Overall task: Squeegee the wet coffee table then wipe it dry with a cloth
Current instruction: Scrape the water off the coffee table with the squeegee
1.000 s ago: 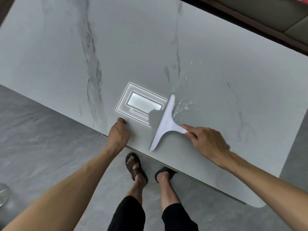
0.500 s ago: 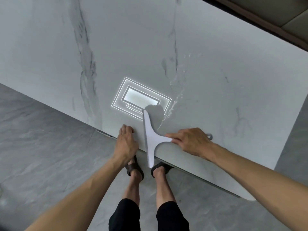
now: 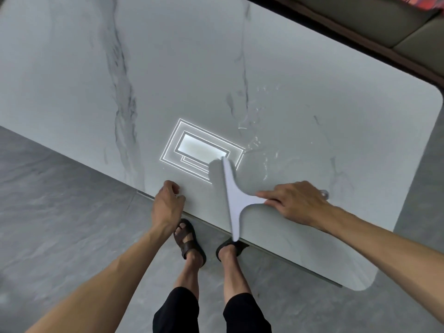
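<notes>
My left hand (image 3: 167,205) sits at the near edge of the pale grey marble-look coffee table (image 3: 312,56), fingers curled loosely together on the rim and clamped on nothing. To its right the white T-shaped plastic squeegee (image 3: 231,195) lies blade-down on the top, its lower tip just over the near edge above my feet. It looks light and stiff, likely slick when wet, so the stem is the place to take it. My right hand (image 3: 298,203) is closed over that stem. Water beads (image 3: 259,140) glisten beyond the blade, near the bright ceiling-light reflection (image 3: 201,147). I see wide bare tabletop ahead; the rounded right corner and near edge are the closest limits. No cloth is in view.
</notes>
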Available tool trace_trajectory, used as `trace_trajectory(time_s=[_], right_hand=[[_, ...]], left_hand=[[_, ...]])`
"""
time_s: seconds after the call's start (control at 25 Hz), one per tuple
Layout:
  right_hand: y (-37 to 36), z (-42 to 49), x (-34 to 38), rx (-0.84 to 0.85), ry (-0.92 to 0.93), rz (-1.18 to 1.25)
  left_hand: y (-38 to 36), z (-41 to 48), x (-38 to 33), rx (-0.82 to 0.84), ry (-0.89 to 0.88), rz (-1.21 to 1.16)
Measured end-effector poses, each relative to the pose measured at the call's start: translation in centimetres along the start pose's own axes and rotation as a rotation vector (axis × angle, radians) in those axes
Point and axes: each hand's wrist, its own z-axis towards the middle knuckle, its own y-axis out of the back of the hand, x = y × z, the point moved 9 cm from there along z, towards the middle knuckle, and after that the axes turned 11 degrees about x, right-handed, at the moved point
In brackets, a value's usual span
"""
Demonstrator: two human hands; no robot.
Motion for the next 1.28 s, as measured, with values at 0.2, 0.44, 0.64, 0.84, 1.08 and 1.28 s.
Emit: trace_trajectory(time_s=[0.2, 0.44, 0.64, 0.84, 1.08, 1.28], right_hand=[[0.2, 12.0, 13.7, 0.095, 0.282, -0.109], [1.2, 17.8, 17.8, 0.063, 0.252, -0.015], [1.4, 13.0, 8.4, -0.006, 0.039, 0.104], [-0.3, 2.4, -4.6, -0.088, -0.27, 0.188], [-2.2, -7.5, -12.6, -0.153, -0.524, 0.263], [-2.7, -8.4, -8.7, -0.234, -0.41, 0.399]], left_hand=[[5.7, 0.8, 5.6, -0.154, 0.157, -0.088], [7.5, 1.7, 7.1, -0.149, 0.15, -0.064], [3.9, 1.8, 3.8, 0.041, 0.059, -0.015], [-3.2, 1.3, -3.5, 0.211, -0.19, 0.203], [-9.4, 0.4, -7.6, 0.362, -0.2, 0.275], [-7.6, -0.2, -7.1, 0.227, -0.151, 0.192]])
